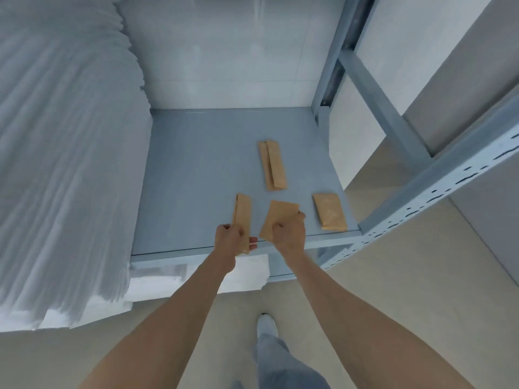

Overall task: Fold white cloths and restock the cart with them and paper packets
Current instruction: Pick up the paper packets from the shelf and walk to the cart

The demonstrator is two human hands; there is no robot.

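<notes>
Over shelf [196, 175] front edge, left hand [230, 239] and right hand [289, 231] each pinch a paper packet [242, 213] by its near end; look light, flat, crushable, so grip the ends lightly

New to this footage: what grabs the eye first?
Two hands at the shelf's front edge each grip a brown paper packet: left hand, right hand. More packets lie behind and right. A tall stack of white cloths fills the left.
</notes>
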